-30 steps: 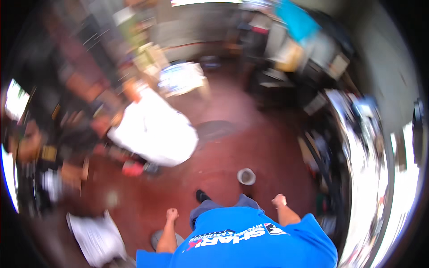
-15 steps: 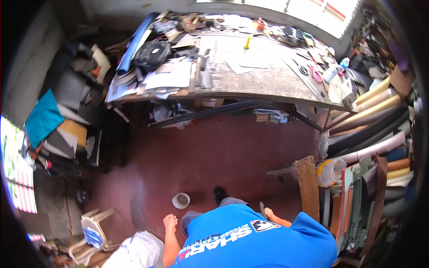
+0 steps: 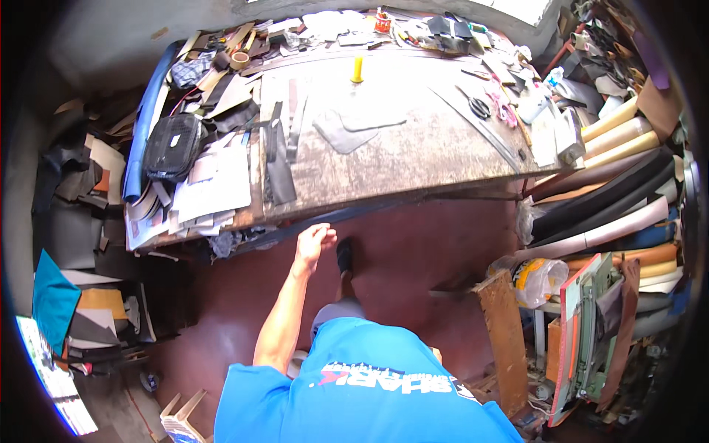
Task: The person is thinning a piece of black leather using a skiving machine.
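Note:
My left hand reaches forward over the floor, just short of the worktable's near edge. Its fingers are loosely curled, and nothing shows in them. Only a sliver of my right hand or arm peeks past the blue shirt, so its fingers are hidden. On the tabletop ahead lie two grey flat cut pieces, partly overlapping. Beyond them stands a yellow-handled tool. Black-handled scissors and a long metal ruler rest toward the right. Dark strips lie at the left part of the table.
A black case and white papers crowd the table's left end. Rolls of material are stacked at the right, above a wooden board and a clear plastic container. A plastic chair stands at lower left.
I have moved forward, nearer the worktable. My left arm has swung up and ahead. My right hand, earlier seen with a blade-like thing, is now mostly hidden by my body.

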A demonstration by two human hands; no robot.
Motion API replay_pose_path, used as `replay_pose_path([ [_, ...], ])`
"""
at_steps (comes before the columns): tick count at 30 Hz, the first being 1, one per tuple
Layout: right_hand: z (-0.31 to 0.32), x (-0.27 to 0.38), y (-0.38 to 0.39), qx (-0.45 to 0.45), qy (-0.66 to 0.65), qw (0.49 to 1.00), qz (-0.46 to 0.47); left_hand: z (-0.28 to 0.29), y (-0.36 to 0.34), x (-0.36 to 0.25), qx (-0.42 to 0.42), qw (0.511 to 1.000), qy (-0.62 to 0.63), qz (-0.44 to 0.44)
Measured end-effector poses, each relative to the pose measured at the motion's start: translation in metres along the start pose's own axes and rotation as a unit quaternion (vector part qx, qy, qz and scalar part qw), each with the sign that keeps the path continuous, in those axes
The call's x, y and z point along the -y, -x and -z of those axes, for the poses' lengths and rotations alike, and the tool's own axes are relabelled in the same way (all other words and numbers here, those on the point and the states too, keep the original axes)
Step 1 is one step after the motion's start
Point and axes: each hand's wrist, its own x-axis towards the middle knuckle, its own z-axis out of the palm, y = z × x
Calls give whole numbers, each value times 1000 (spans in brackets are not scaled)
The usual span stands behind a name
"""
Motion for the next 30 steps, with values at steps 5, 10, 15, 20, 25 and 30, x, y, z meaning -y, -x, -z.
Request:
replay_pose_path([
  [5,23,94,-62,-23,65,994,88,-52,-179,-81,-6,992,125,0],
  [10,50,233,-56,-72,-113,991,5,-45,-329,-107,-102,989,87,57],
  [15,65,318,-98,-68,-93,993,-2,-93,-392,-139,-199,969,42,142],
  [20,98,389,-154,-22,76,988,130,-122,-402,-138,-343,889,-295,75],
  [25,165,497,-213,77,123,944,298,-131,-411,-108,-374,861,-345,14],
  [30,220,590,-282,84,168,919,347,-163,-363,-108,-346,918,-181,69],
])
